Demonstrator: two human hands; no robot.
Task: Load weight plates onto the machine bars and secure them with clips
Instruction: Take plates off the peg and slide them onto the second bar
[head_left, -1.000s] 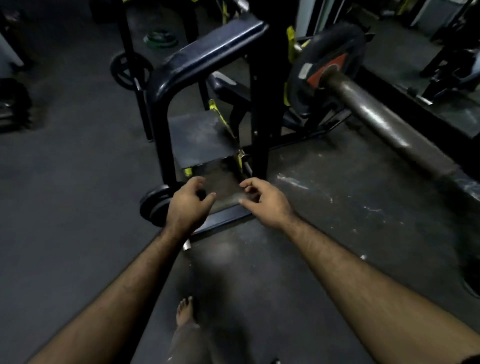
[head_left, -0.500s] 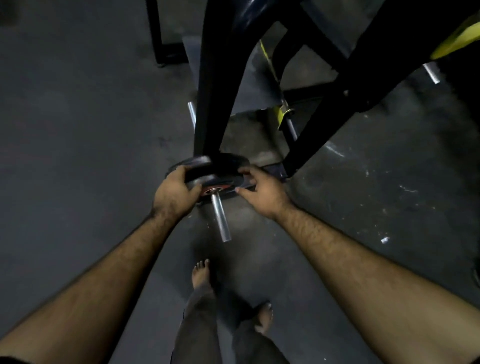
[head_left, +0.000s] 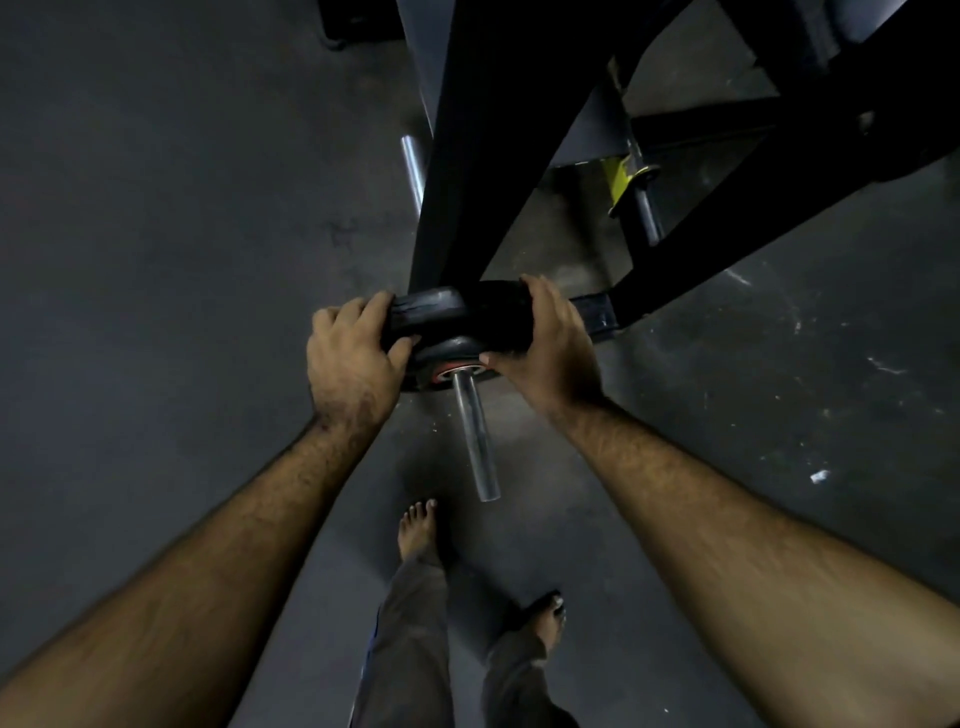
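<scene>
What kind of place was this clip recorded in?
Most likely a gym: both hands grip black weight plates on a steel peg at the foot of a black machine frame, over dark scuffed flooring.

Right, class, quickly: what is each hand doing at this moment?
Left hand: closed on the left edge of the black weight plates on the peg.
Right hand: closed on their right edge.

Single head view, looking steeply down over forearms at floor (head_left: 156, 260), close to machine frame (head_left: 467, 156).
</scene>
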